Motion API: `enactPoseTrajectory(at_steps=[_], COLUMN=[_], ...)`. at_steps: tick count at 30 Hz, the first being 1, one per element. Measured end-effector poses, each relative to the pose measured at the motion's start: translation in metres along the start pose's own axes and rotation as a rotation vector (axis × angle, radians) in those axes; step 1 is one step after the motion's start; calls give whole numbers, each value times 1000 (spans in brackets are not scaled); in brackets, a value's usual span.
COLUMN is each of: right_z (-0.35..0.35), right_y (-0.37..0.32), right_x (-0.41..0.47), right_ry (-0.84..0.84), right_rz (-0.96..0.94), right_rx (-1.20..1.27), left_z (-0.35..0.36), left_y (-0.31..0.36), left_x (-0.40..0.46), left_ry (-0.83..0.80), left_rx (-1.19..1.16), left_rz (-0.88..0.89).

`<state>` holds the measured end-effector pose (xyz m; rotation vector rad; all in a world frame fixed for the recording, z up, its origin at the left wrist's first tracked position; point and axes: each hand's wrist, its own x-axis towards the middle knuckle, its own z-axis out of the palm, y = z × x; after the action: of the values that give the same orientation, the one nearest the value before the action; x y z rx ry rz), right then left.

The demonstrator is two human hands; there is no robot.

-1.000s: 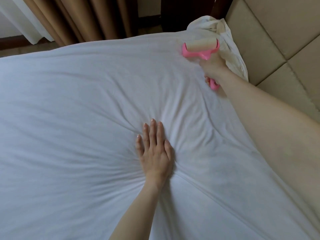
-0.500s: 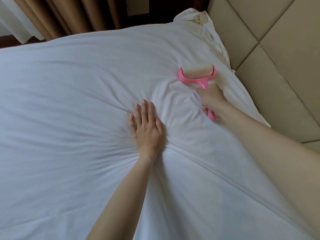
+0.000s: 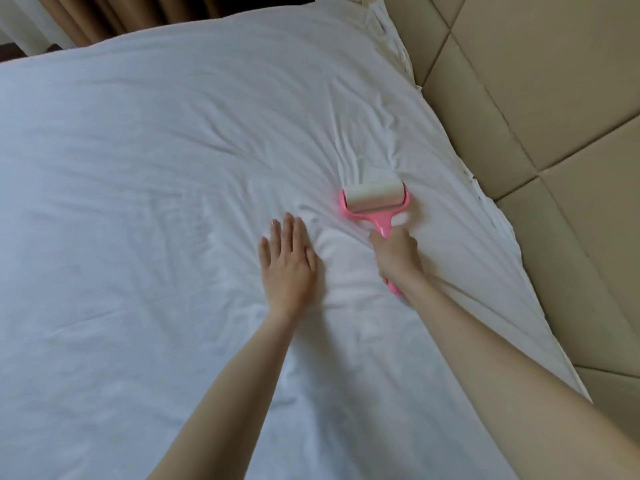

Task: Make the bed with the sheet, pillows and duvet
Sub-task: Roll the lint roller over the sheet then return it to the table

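Observation:
A white sheet (image 3: 145,174) covers the whole bed, creased around both hands. My left hand (image 3: 287,268) lies flat on it, fingers straight, pressing the fabric down. My right hand (image 3: 396,258) grips the pink handle of a lint roller (image 3: 375,197), whose white roll rests on the sheet just beyond my fingers, near the bed's right edge. No pillows or duvet are in view.
A beige padded headboard (image 3: 540,140) runs along the right side of the bed. Bunched sheet edge (image 3: 391,36) gathers at the far right corner. Brown curtains (image 3: 114,12) hang beyond the far edge at the top left.
My right hand has drawn the lint roller back toward me from the far corner, down the right side of the sheet. My left hand stays pressed flat on the sheet.

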<state>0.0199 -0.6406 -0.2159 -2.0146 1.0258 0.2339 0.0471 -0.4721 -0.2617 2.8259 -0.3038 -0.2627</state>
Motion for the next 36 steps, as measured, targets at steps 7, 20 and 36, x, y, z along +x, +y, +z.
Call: enactPoseTrajectory(at_steps=[7,20,36], right_z=[-8,-35,-44], right_y=[52,146,174], right_x=[-85,-244,-368], right_ry=[-47,-173,-342], right_rz=[72,238,-133], right_rx=[-37,-57,-439], left_z=[-4,-42,-96], left_y=[-12,-22,-80], left_x=[-109,-287,-435], left_ry=[-116,-279,-188], left_rx=[35,-61,-592], left_rz=[25,-123,-807])
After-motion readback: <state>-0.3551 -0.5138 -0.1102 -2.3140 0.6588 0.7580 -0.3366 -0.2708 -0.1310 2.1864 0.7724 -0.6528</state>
